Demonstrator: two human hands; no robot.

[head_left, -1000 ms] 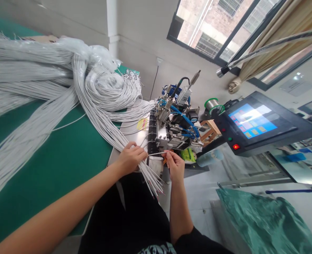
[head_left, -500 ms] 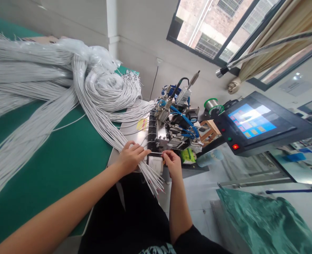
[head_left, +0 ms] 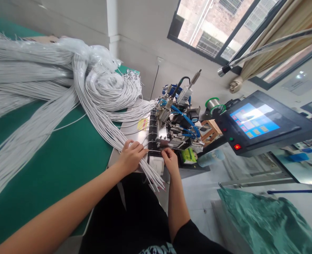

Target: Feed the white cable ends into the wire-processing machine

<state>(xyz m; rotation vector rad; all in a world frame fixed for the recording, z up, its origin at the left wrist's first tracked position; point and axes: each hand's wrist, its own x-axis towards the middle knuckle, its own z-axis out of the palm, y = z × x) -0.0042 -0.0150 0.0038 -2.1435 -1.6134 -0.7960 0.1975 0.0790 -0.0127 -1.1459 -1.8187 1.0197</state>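
Left hand (head_left: 131, 155) closed over cable bundle (head_left: 151, 175), right hand (head_left: 171, 161) pinching single cable (head_left: 155, 151) by near end of machine (head_left: 162, 132); bundle drag could pull it crooked.

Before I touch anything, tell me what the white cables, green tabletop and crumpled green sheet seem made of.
White cables: probably plastic-jacketed with a satin finish, judging by their smooth, even coating and loose curves.
Green tabletop: perhaps rubber, vinyl or laminate; its flat, even, matte colour leaves that open.
Crumpled green sheet: likely thin plastic, from its shiny creases, though coated fabric is possible.
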